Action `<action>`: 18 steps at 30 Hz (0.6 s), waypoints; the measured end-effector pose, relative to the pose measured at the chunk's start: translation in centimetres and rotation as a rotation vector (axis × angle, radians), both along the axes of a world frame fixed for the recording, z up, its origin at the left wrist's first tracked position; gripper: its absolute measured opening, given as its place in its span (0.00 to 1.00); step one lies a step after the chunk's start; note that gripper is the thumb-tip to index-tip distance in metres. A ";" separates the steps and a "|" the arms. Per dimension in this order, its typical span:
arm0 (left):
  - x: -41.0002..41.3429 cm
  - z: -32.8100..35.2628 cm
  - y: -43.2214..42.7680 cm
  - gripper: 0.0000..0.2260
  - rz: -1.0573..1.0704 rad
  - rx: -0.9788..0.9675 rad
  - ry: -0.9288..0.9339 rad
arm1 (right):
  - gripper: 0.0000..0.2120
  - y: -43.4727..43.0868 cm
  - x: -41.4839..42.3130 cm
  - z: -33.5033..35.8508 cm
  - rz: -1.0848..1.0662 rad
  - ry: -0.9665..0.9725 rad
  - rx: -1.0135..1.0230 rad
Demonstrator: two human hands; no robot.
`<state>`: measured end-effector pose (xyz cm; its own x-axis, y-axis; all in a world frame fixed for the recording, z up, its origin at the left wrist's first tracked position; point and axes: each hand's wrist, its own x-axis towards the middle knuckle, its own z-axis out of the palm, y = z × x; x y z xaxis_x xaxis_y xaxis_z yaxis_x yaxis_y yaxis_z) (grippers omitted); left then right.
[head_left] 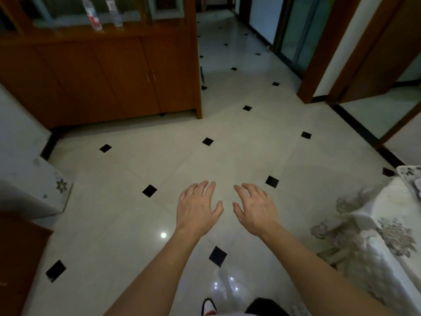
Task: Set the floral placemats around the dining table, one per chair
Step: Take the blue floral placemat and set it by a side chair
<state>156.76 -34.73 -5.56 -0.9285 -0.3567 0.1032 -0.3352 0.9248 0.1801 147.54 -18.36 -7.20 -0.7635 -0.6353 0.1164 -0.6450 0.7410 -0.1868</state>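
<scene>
My left hand (197, 207) and my right hand (255, 209) are stretched out side by side over the tiled floor, palms down, fingers spread, holding nothing. The dining table (373, 236), draped in a floral cloth, fills the right edge of the view, to the right of my right hand. A floral placemat (410, 179) with a patterned border lies on the table's far corner, only partly in view. No chair is visible.
A wooden cabinet (109, 76) with two bottles (92, 13) on it stands ahead at the left. A white appliance with a flower print (52, 188) is at the left. Open doorways (364, 71) lie ahead right. Pale floor tiles (205, 142) spread between.
</scene>
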 end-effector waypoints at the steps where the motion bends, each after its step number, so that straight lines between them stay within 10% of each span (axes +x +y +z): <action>1: -1.3 0.1 -0.6 0.27 -0.023 -0.004 0.005 | 0.24 -0.3 -1.1 0.0 -0.025 0.003 0.003; 18: -29.0 -0.8 -3.2 0.27 -0.290 -0.057 -0.031 | 0.26 -0.1 -24.0 -1.9 -0.340 -0.051 -0.041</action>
